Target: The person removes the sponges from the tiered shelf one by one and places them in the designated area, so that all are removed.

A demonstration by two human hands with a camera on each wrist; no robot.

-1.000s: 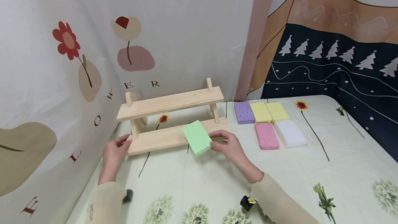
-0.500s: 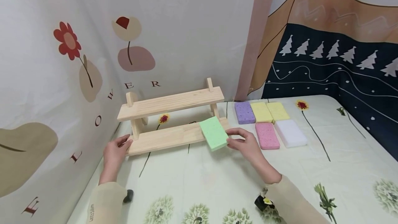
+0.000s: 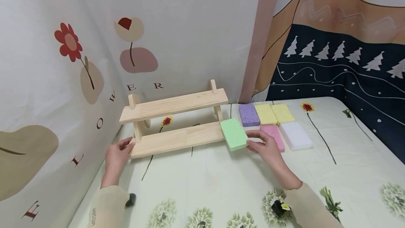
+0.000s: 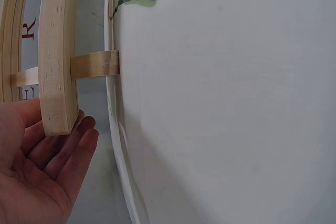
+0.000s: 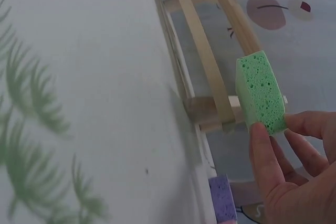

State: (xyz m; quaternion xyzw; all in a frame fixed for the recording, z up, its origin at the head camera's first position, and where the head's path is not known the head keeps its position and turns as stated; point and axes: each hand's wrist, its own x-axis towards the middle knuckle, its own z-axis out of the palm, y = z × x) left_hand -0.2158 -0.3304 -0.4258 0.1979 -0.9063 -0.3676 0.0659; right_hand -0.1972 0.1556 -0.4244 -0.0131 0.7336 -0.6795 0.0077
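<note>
A light wooden two-tier shelf stands at the back left of the table. At the left end of its lower board, my left hand grips the board between thumb and fingers; the left wrist view shows the fingers curled beneath the board end. My right hand pinches a green sponge by its right edge. In the head view the sponge overlaps the right end of the lower board. The right wrist view shows the porous side of the green sponge between thumb and fingertips.
Right of the shelf lie a purple sponge, two yellow sponges, a white sponge and a pink sponge, partly covered by my right hand. A printed cloth wall rises behind the shelf.
My right hand has carried the green sponge rightward, from over the middle of the lower board to its right end. The left hand keeps its hold on the shelf.
</note>
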